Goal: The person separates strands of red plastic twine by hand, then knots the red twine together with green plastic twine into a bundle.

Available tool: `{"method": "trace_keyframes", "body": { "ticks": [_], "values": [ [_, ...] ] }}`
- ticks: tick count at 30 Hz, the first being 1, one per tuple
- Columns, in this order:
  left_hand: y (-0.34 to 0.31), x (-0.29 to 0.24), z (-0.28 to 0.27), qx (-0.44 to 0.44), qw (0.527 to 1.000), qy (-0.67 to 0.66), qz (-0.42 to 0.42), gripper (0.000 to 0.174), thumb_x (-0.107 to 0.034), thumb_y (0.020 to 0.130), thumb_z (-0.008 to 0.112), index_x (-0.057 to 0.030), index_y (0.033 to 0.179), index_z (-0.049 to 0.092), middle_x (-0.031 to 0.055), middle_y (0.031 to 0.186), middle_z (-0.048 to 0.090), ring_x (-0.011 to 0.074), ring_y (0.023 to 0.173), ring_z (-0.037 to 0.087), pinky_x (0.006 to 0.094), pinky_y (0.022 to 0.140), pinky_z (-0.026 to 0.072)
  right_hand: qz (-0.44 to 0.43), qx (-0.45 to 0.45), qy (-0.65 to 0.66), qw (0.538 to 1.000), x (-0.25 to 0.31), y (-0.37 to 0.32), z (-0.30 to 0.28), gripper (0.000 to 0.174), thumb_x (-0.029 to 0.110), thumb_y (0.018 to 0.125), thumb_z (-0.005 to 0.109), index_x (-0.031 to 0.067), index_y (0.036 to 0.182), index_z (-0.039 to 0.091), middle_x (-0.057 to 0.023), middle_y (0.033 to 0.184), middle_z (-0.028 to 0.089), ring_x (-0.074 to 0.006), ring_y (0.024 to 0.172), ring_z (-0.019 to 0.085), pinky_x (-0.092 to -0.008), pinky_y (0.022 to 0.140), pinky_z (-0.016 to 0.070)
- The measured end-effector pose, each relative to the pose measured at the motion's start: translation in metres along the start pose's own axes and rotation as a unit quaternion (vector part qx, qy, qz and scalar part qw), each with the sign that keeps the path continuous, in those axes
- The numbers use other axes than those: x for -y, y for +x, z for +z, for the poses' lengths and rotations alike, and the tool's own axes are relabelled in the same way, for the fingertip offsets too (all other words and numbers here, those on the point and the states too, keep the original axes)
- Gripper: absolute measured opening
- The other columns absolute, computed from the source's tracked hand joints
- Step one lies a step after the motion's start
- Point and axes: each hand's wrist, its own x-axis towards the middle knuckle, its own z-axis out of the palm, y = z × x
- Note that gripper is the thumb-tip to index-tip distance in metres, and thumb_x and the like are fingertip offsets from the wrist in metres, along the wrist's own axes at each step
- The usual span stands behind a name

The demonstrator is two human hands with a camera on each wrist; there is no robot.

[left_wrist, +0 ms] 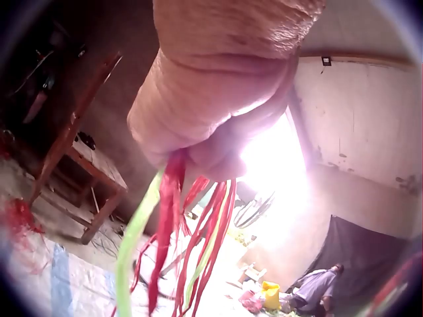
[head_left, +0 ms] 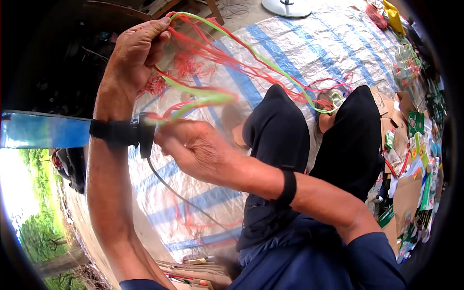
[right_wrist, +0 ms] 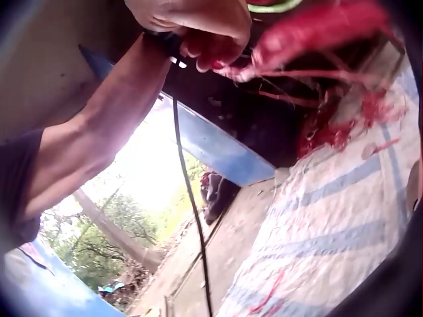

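Up at the left of the head view, my left hand point(head_left: 140, 48) pinches a bundle of red and green plastic strips point(head_left: 232, 55) between thumb and fingers. From there the strips stretch down to a sandalled foot point(head_left: 328, 102), where the green one bends round. In the left wrist view, strip ends point(left_wrist: 162, 231) hang below the curled fingers. My right hand point(head_left: 198, 145) is lower, close to the left wrist, its fingers curled on a trailing part of the strips, which is blurred. Red strands point(right_wrist: 317, 39) also show beside the right fingers in the right wrist view.
A white and blue striped tarp point(head_left: 290, 43) covers the floor, with red strip piles point(head_left: 191, 65) on it. Cardboard point(head_left: 406, 203) and mixed litter lie along the right. A wooden chair point(left_wrist: 92, 165) stands nearby; a person point(left_wrist: 317, 287) sits farther off. A cable point(head_left: 179, 186) hangs from the left wrist.
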Motion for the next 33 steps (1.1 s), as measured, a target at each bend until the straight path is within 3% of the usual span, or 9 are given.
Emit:
{"method": "trace_keyframes", "body": {
  "ticks": [11, 13, 15, 17, 18, 21, 26, 30, 33],
  "values": [
    [-0.021, -0.015, -0.028, 0.001, 0.999, -0.032, 0.013, 0.027, -0.022, 0.102, 0.058, 0.0003, 0.116, 0.064, -0.0070, 0.070, 0.055, -0.0005, 0.047, 0.028, 0.0180, 0.042, 0.0199, 0.064, 0.012, 0.287, 0.956, 0.006, 0.018, 0.000, 0.019, 0.010, 0.096, 0.053, -0.0012, 0.094, 0.068, -0.0072, 0.085, 0.069, -0.0146, 0.081, 0.063, -0.0299, 0.076, 0.0500],
    [-0.024, -0.012, -0.026, -0.004, 1.000, -0.024, 0.011, 0.027, -0.022, 0.102, 0.058, 0.0005, 0.116, 0.064, -0.0071, 0.070, 0.054, -0.0005, 0.047, 0.029, 0.0181, 0.042, 0.0199, 0.116, -0.009, 0.190, 0.975, -0.007, 0.019, -0.016, 0.021, 0.015, 0.095, 0.054, -0.0021, 0.089, 0.066, -0.0098, 0.086, 0.069, -0.0154, 0.076, 0.062, -0.0310, 0.071, 0.0505],
    [-0.027, -0.003, -0.025, -0.015, 1.000, -0.010, 0.015, 0.028, -0.022, 0.102, 0.058, 0.0008, 0.116, 0.065, -0.0073, 0.070, 0.054, -0.0005, 0.048, 0.028, 0.0181, 0.042, 0.0200, 0.207, 0.190, -0.137, 0.950, -0.014, 0.021, -0.055, 0.021, 0.014, 0.095, 0.055, -0.0007, 0.097, 0.071, -0.0156, 0.091, 0.070, -0.0173, 0.078, 0.067, -0.0302, 0.077, 0.0516],
    [-0.029, 0.005, -0.027, 0.017, 0.999, -0.027, 0.013, 0.023, -0.021, 0.101, 0.060, -0.0007, 0.110, 0.067, -0.0065, 0.070, 0.057, -0.0007, 0.048, 0.032, 0.0175, 0.042, 0.0213, 0.126, 0.100, -0.288, 0.944, -0.049, -0.003, -0.070, 0.020, 0.014, 0.091, 0.056, -0.0010, 0.085, 0.068, -0.0166, 0.079, 0.066, -0.0182, 0.066, 0.062, -0.0355, 0.066, 0.0493],
    [-0.030, 0.009, -0.027, 0.049, 0.998, -0.043, 0.015, 0.019, -0.019, 0.100, 0.062, -0.0021, 0.105, 0.069, -0.0057, 0.071, 0.060, -0.0010, 0.049, 0.035, 0.0169, 0.042, 0.0226, 0.104, 0.297, -0.353, 0.881, -0.052, -0.001, -0.094, 0.022, 0.017, 0.088, 0.060, -0.0014, 0.077, 0.062, -0.0128, 0.072, 0.064, -0.0195, 0.063, 0.061, -0.0366, 0.063, 0.0487],
    [-0.035, 0.020, -0.018, 0.027, 0.998, -0.053, 0.010, 0.018, -0.018, 0.100, 0.062, -0.0024, 0.105, 0.069, -0.0060, 0.070, 0.058, -0.0006, 0.049, 0.034, 0.0174, 0.042, 0.0225, 0.258, 0.215, -0.291, 0.896, 0.035, -0.016, -0.115, 0.020, 0.019, 0.086, 0.068, 0.0003, 0.083, 0.062, -0.0114, 0.071, 0.062, -0.0233, 0.065, 0.065, -0.0372, 0.065, 0.0495],
    [-0.036, 0.033, -0.006, 0.040, 0.998, -0.050, 0.020, 0.027, -0.021, 0.103, 0.056, 0.0007, 0.116, 0.065, -0.0082, 0.070, 0.050, -0.0001, 0.049, 0.027, 0.0178, 0.042, 0.0199, 0.073, 0.178, -0.520, 0.832, 0.063, -0.072, -0.138, 0.040, 0.033, 0.079, 0.077, 0.0002, 0.093, 0.058, -0.0194, 0.084, 0.061, -0.0408, 0.077, 0.064, -0.0469, 0.065, 0.0503],
    [-0.036, 0.030, 0.006, 0.049, 0.997, -0.060, 0.005, 0.026, -0.021, 0.103, 0.057, 0.0000, 0.114, 0.066, -0.0088, 0.067, 0.048, 0.0001, 0.048, 0.026, 0.0184, 0.042, 0.0191, 0.118, 0.225, -0.582, 0.773, 0.070, -0.115, -0.126, 0.068, 0.033, 0.070, 0.085, 0.0049, 0.118, 0.046, -0.0133, 0.094, 0.055, -0.0323, 0.075, 0.067, -0.0393, 0.060, 0.0523],
    [-0.036, 0.030, 0.010, 0.083, 0.994, -0.065, -0.002, 0.018, -0.019, 0.100, 0.062, -0.0017, 0.098, 0.068, -0.0060, 0.066, 0.053, 0.0009, 0.046, 0.031, 0.0191, 0.044, 0.0227, 0.074, 0.222, -0.527, 0.817, 0.051, -0.127, -0.126, 0.044, 0.021, 0.078, 0.078, 0.0058, 0.108, 0.051, -0.0113, 0.086, 0.057, -0.0293, 0.070, 0.066, -0.0379, 0.055, 0.0523]
  ]
}}
